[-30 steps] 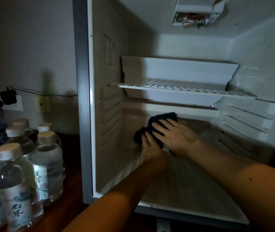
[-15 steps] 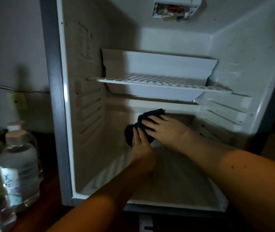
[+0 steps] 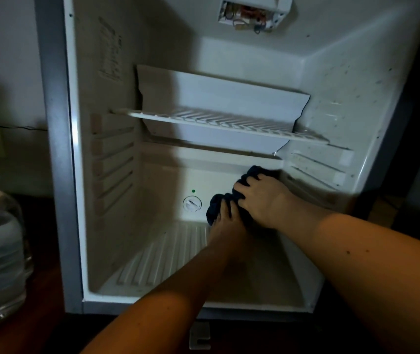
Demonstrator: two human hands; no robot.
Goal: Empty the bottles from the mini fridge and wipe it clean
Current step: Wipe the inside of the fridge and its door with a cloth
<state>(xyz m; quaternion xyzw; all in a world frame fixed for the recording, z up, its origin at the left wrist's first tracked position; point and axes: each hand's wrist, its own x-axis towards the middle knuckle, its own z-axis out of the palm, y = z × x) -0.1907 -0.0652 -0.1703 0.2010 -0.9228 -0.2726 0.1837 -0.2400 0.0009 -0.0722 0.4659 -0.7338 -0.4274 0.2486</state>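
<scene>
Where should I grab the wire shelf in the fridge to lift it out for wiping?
Probably by the front rail of the wire shelf, near its middle, coming straight in from the open front of the mini fridge. That edge faces you and nothing sits on it, while its ends rest on the side wall ledges. Both hands are on the dark cloth below.

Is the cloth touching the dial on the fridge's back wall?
Apart. The head view shows a strip of bare white wall between the dial and the left edge of the dark cloth, which both hands press further right.
</scene>
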